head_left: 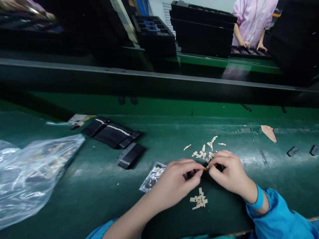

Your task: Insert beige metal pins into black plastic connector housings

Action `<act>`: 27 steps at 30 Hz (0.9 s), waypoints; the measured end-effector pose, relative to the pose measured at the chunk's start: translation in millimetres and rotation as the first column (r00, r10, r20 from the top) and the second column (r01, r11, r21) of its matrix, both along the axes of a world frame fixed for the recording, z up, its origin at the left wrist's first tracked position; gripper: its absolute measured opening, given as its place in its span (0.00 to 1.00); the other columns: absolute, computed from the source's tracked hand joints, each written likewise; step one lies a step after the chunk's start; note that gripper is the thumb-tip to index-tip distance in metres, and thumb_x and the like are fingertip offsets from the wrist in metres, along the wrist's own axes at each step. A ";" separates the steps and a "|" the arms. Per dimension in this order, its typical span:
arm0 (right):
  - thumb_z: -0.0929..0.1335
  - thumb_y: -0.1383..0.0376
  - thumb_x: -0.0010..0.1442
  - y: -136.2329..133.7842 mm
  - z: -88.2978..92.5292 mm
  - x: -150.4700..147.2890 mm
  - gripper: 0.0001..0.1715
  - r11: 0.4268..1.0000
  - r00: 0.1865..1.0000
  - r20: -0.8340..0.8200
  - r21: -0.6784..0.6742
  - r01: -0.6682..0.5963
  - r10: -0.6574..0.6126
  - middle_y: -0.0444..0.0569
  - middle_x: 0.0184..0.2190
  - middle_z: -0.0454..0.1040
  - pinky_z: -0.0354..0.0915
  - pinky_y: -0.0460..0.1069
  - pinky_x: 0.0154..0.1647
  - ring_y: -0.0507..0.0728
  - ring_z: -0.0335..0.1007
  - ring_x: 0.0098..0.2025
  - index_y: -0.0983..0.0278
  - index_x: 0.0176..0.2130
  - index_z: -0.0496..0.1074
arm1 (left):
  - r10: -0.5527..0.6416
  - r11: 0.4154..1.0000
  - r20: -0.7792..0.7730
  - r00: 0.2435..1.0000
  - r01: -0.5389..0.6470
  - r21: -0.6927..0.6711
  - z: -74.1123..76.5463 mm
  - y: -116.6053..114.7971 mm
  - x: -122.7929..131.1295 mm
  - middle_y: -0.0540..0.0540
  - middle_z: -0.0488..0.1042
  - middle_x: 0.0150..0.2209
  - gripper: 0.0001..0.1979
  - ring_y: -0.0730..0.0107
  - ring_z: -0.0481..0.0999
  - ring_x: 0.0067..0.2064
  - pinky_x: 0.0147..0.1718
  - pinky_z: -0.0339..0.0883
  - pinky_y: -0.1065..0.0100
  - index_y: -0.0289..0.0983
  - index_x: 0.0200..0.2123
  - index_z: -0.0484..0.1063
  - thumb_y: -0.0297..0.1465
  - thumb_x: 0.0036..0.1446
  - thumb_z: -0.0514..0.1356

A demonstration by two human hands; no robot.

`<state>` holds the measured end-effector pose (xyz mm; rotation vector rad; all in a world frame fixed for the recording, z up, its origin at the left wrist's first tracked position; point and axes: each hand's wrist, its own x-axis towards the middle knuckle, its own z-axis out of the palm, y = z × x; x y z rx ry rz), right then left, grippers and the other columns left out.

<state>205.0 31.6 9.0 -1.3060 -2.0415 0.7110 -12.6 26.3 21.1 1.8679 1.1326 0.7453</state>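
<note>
Towards the near edge of the green table (161, 139) lies one cluster of pale pieces (199, 200), its parts overlapping too much to count; just beyond it two hands meet, the left hand (180, 179) with its fingers clamped on one small yellow piece (205, 168), probably because so slight a thing needs a tip grip; the right hand (230, 172) has its fingers bunched just beside that piece, though whether they grip it too I cannot tell; two clear bags lie leftward, a small bag (152, 177) by the left wrist and a large bag (37, 179) towards the left edge; a dozen or so scattered pale strips (203, 148) lie just past the fingers, presumably for easy reach; two black ribbed bundles (112, 132) lie farther left, two dark blocks (292, 151) towards the right edge; beyond the far edge stands one person in pink (254, 20).
</note>
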 end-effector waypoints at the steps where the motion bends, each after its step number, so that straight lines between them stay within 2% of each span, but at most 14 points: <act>1: 0.69 0.74 0.56 2.8 -2.1 3.1 0.12 0.999 0.998 0.040 0.004 0.042 -0.042 0.44 0.26 0.77 0.65 0.51 0.35 0.56 0.73 0.30 0.60 0.26 0.75 | 0.035 0.998 0.042 0.998 -0.032 -0.059 2.4 1.5 -1.8 0.50 0.81 0.29 0.09 0.68 0.77 0.30 0.28 0.65 0.70 0.40 0.34 0.83 0.27 0.62 0.61; 3: 0.71 0.72 0.58 8.1 -6.6 9.2 0.14 0.992 0.980 0.155 0.017 0.127 -0.128 0.46 0.24 0.75 0.64 0.51 0.34 0.58 0.72 0.30 0.60 0.23 0.73 | 0.129 0.971 0.159 0.979 -0.092 -0.219 5.8 4.9 -5.4 0.50 0.79 0.28 0.06 0.69 0.75 0.29 0.27 0.65 0.70 0.39 0.31 0.82 0.29 0.60 0.64; 4: 0.72 0.70 0.60 10.2 -8.3 11.6 0.16 0.989 0.969 0.197 0.019 0.149 -0.149 0.46 0.23 0.74 0.63 0.52 0.34 0.58 0.71 0.30 0.60 0.22 0.72 | 0.183 0.936 0.244 0.952 -0.093 -0.340 6.6 6.6 -6.6 0.50 0.78 0.27 0.05 0.70 0.73 0.28 0.26 0.65 0.70 0.38 0.31 0.81 0.30 0.58 0.66; 6: 0.72 0.66 0.64 12.2 -9.3 13.4 0.13 0.993 0.977 0.176 0.001 0.122 -0.120 0.48 0.27 0.77 0.65 0.53 0.37 0.60 0.73 0.35 0.61 0.27 0.77 | 0.293 0.804 0.413 0.862 0.012 -0.595 5.8 8.9 -6.8 0.51 0.75 0.25 0.05 0.72 0.71 0.26 0.23 0.65 0.72 0.37 0.32 0.79 0.32 0.55 0.69; 8: 0.73 0.63 0.65 10.9 -7.0 11.1 0.04 0.997 0.999 -0.007 -0.063 0.036 -0.036 0.50 0.35 0.79 0.68 0.53 0.40 0.60 0.75 0.39 0.60 0.40 0.81 | 0.359 0.653 0.509 0.782 0.179 -0.736 2.4 9.1 -3.3 0.53 0.70 0.22 0.09 0.74 0.68 0.21 0.19 0.62 0.74 0.38 0.32 0.74 0.36 0.54 0.68; 10: 0.75 0.59 0.64 7.3 -3.1 6.0 0.13 0.986 0.967 -0.254 -0.153 -0.060 0.019 0.49 0.38 0.79 0.69 0.50 0.36 0.58 0.74 0.38 0.58 0.49 0.81 | 0.345 0.558 0.544 0.765 0.299 -0.774 -2.6 7.0 3.0 0.54 0.66 0.19 0.12 0.74 0.65 0.17 0.15 0.59 0.74 0.38 0.29 0.70 0.39 0.54 0.66; 12: 0.76 0.55 0.63 3.1 0.5 1.0 0.15 0.967 0.897 -0.442 -0.216 -0.133 0.024 0.48 0.36 0.77 0.66 0.48 0.29 0.55 0.70 0.32 0.59 0.47 0.82 | 0.295 0.485 0.562 0.773 0.385 -0.785 -8.1 3.4 10.0 0.54 0.62 0.17 0.14 0.74 0.62 0.15 0.12 0.57 0.74 0.38 0.25 0.68 0.42 0.53 0.63; 15: 0.77 0.54 0.62 -1.5 3.9 -3.2 0.13 0.960 0.828 -0.560 -0.223 -0.169 0.016 0.47 0.33 0.76 0.63 0.48 0.27 0.53 0.66 0.29 0.60 0.40 0.83 | 0.237 0.381 0.581 0.778 0.476 -0.793 -15.6 -1.9 17.7 0.54 0.59 0.15 0.16 0.73 0.59 0.14 0.11 0.57 0.73 0.38 0.23 0.68 0.44 0.53 0.58; 17: 0.77 0.56 0.62 -3.1 4.9 -3.8 0.11 0.962 0.815 -0.580 -0.223 -0.159 0.001 0.47 0.31 0.75 0.63 0.48 0.28 0.53 0.66 0.29 0.60 0.36 0.82 | 0.206 0.347 0.584 0.785 0.499 -0.794 -19.3 -3.7 20.0 0.54 0.58 0.15 0.16 0.73 0.58 0.14 0.11 0.57 0.73 0.38 0.24 0.68 0.45 0.54 0.56; 19: 0.77 0.58 0.61 -3.7 5.2 -3.4 0.09 0.961 0.810 -0.586 -0.240 -0.135 -0.033 0.46 0.29 0.74 0.63 0.48 0.28 0.53 0.65 0.29 0.61 0.33 0.81 | 0.186 0.359 0.578 0.795 0.492 -0.793 -21.7 -3.8 20.8 0.53 0.60 0.16 0.18 0.71 0.60 0.14 0.11 0.58 0.72 0.38 0.25 0.69 0.46 0.55 0.54; 20: 0.76 0.59 0.61 -3.7 4.9 -3.2 0.08 0.958 0.805 -0.590 -0.261 -0.120 -0.060 0.45 0.28 0.73 0.63 0.48 0.27 0.53 0.66 0.28 0.61 0.32 0.80 | 0.185 0.387 0.570 0.801 0.473 -0.791 -22.2 -3.3 20.8 0.52 0.62 0.17 0.20 0.70 0.62 0.15 0.11 0.58 0.71 0.37 0.26 0.70 0.48 0.56 0.53; 23: 0.76 0.64 0.59 -3.3 3.1 -3.1 0.06 0.927 0.789 -0.593 -0.366 -0.086 -0.160 0.44 0.26 0.73 0.61 0.47 0.26 0.52 0.64 0.26 0.62 0.30 0.78 | 0.222 0.560 0.526 0.821 0.334 -0.758 -20.7 -1.0 20.3 0.48 0.69 0.25 0.21 0.68 0.70 0.23 0.17 0.63 0.72 0.37 0.32 0.74 0.50 0.59 0.57; 25: 0.75 0.65 0.57 -3.3 1.7 -4.2 0.05 0.902 0.792 -0.576 -0.424 -0.079 -0.202 0.43 0.26 0.73 0.59 0.47 0.25 0.51 0.61 0.25 0.63 0.30 0.78 | 0.243 0.689 0.492 0.836 0.208 -0.694 -17.5 -0.2 19.4 0.49 0.71 0.28 0.16 0.70 0.70 0.28 0.23 0.65 0.73 0.37 0.33 0.76 0.45 0.56 0.65; 27: 0.75 0.66 0.56 -4.1 0.8 -6.2 0.04 0.889 0.800 -0.561 -0.451 -0.080 -0.213 0.43 0.25 0.72 0.57 0.46 0.24 0.50 0.59 0.25 0.63 0.30 0.78 | 0.240 0.780 0.458 0.856 0.110 -0.616 -13.6 -0.4 18.2 0.51 0.71 0.27 0.11 0.71 0.68 0.29 0.26 0.63 0.72 0.36 0.30 0.78 0.38 0.52 0.71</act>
